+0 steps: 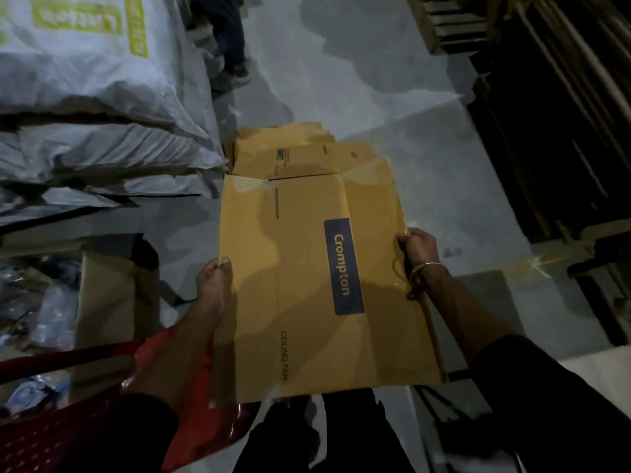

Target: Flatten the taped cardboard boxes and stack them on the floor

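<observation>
A flattened yellow-brown cardboard box (307,285) with a dark blue "Crompton" label and "CEILING FAN" print is held flat in front of me. My left hand (213,295) grips its left edge, thumb on top. My right hand (418,254), wearing a metal bangle, grips its right edge. Beyond it, a stack of flattened boxes (293,155) of the same kind lies on the grey floor. Clear tape remains on the held box's corners.
Stacked white sacks (92,97) fill the left side. A red plastic chair (102,404) and an upright brown box (106,302) stand at lower left. Dark wooden racks (546,114) line the right. Another person's legs (228,46) stand at the top.
</observation>
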Tool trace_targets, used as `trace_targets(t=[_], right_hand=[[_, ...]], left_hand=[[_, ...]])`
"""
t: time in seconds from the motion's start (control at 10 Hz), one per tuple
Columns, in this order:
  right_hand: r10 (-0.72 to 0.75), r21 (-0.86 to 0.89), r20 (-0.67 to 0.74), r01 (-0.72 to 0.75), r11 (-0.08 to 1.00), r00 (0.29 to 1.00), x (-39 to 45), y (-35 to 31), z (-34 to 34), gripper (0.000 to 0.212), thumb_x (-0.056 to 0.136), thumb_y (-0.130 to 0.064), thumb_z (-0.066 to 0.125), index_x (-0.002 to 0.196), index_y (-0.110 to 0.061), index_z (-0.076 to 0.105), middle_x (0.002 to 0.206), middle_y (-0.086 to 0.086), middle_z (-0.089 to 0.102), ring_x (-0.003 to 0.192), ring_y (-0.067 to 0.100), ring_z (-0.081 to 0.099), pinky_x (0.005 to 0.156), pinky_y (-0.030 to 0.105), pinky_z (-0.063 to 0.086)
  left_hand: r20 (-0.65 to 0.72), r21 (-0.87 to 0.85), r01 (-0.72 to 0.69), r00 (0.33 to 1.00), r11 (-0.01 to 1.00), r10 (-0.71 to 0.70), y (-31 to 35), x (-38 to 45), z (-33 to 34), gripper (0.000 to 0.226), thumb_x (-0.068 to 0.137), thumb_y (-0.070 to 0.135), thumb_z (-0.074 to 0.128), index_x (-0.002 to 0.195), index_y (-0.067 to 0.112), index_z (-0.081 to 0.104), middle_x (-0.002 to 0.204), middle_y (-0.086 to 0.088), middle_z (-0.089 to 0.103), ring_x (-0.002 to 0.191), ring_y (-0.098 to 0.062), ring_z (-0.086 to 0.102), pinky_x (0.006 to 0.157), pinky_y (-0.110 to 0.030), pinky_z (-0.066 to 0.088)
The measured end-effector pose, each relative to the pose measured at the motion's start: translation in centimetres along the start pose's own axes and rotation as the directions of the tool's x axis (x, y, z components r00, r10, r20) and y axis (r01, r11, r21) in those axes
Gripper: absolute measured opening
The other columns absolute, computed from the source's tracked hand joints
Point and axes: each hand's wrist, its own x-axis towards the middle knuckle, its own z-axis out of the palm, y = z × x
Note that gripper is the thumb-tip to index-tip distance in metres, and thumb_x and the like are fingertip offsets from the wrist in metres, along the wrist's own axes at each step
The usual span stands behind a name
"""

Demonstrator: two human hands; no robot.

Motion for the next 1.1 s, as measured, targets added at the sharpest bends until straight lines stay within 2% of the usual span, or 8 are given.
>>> trace_targets(t=[0.3, 0.5, 0.6, 0.7, 0.8, 0.9, 1.0, 1.1], right_hand=[[-0.027, -0.017, 0.082, 0.028, 0.999, 0.996, 15.7, -5.9, 8.9, 0.017, 0.089, -0.011, 0.065, 0.099, -0.018, 0.077, 0.103, 0.011, 0.077, 0.101, 0.034, 0.07, 0.092, 0.05, 0.059], [-0.104, -0.133, 0.133, 0.122, 0.984, 0.986, 30.5, 0.6, 19.0, 0.01, 0.091, -0.014, 0.07, 0.089, -0.022, 0.076, 0.083, 0.0, 0.073, 0.077, 0.019, 0.066, 0.069, 0.032, 0.055], [-0.117, -0.213, 0.129, 0.142, 0.967, 0.985, 40.1, 8.9, 25.6, 0.006, 0.084, -0.029, 0.073, 0.089, -0.029, 0.078, 0.09, -0.001, 0.077, 0.086, 0.023, 0.072, 0.083, 0.043, 0.062], [-0.112, -0.269, 0.086, 0.131, 0.954, 0.99, 46.6, 14.2, 29.6, 0.008, 0.081, -0.033, 0.075, 0.089, -0.033, 0.076, 0.096, 0.002, 0.078, 0.09, 0.027, 0.073, 0.088, 0.047, 0.062], [-0.073, -0.529, 0.222, 0.183, 0.828, 0.972, 52.8, 20.5, 34.7, 0.039, 0.085, -0.031, 0.077, 0.122, -0.031, 0.065, 0.117, 0.007, 0.073, 0.101, 0.03, 0.069, 0.093, 0.042, 0.058], [0.013, -0.734, 0.403, 0.314, 0.602, 0.915, 55.0, 24.2, 36.7, 0.072, 0.084, -0.039, 0.081, 0.146, -0.019, 0.049, 0.133, 0.011, 0.061, 0.116, 0.036, 0.061, 0.097, 0.042, 0.054], [0.061, -0.775, 0.439, 0.343, 0.531, 0.896, 55.3, 27.3, 37.3, 0.087, 0.08, -0.043, 0.083, 0.151, -0.014, 0.043, 0.145, 0.016, 0.052, 0.124, 0.038, 0.057, 0.102, 0.047, 0.053], [0.054, -0.779, 0.4, 0.308, 0.546, 0.915, 53.5, 26.7, 36.1, 0.082, 0.086, -0.04, 0.08, 0.153, -0.013, 0.042, 0.149, 0.018, 0.049, 0.129, 0.037, 0.055, 0.103, 0.042, 0.05]], left_hand=[[-0.072, -0.025, -0.112, 0.991, 0.993, 0.11, 5.9, 13.0, 8.1, 0.027, 0.107, 0.027, 0.058, 0.119, 0.005, 0.068, 0.105, -0.008, 0.061, 0.097, -0.022, 0.054, 0.083, -0.029, 0.039], [-0.06, -0.04, -0.156, 0.986, 0.987, 0.153, -2.1, 32.3, 13.4, 0.03, 0.093, 0.053, 0.067, 0.094, 0.023, 0.073, 0.093, -0.006, 0.063, 0.09, -0.024, 0.057, 0.082, -0.039, 0.045], [-0.095, -0.009, -0.17, 0.981, 0.985, 0.168, -9.3, 42.7, 17.9, 0.022, 0.099, 0.042, 0.066, 0.083, 0.028, 0.07, 0.082, 0.0, 0.062, 0.081, -0.02, 0.058, 0.076, -0.033, 0.049], [-0.103, 0.026, -0.211, 0.972, 0.977, 0.213, -14.4, 49.6, 21.7, 0.025, 0.103, 0.03, 0.066, 0.08, 0.021, 0.065, 0.078, 0.001, 0.06, 0.077, -0.022, 0.059, 0.074, -0.031, 0.048], [0.037, 0.246, -0.164, 0.986, 0.955, 0.16, -21.8, 59.7, 25.0, 0.048, 0.087, 0.039, 0.08, 0.106, -0.003, 0.066, 0.1, -0.023, 0.068, 0.104, -0.045, 0.067, 0.092, -0.051, 0.054], [0.202, 0.55, -0.213, 0.972, 0.808, 0.118, -26.2, 65.1, 26.7, 0.081, 0.077, 0.043, 0.084, 0.122, -0.017, 0.053, 0.122, -0.04, 0.06, 0.117, -0.057, 0.058, 0.102, -0.063, 0.048], [0.282, 0.801, -0.311, 0.95, 0.512, 0.135, -30.0, 67.4, 27.6, 0.089, 0.078, 0.058, 0.072, 0.144, 0.005, 0.043, 0.142, -0.028, 0.051, 0.134, -0.049, 0.047, 0.116, -0.05, 0.037], [0.344, 0.788, -0.363, 0.929, 0.496, 0.134, -28.0, 63.5, 27.0, 0.092, 0.081, 0.068, 0.057, 0.154, 0.015, 0.037, 0.155, -0.02, 0.041, 0.143, -0.04, 0.038, 0.118, -0.042, 0.033]])
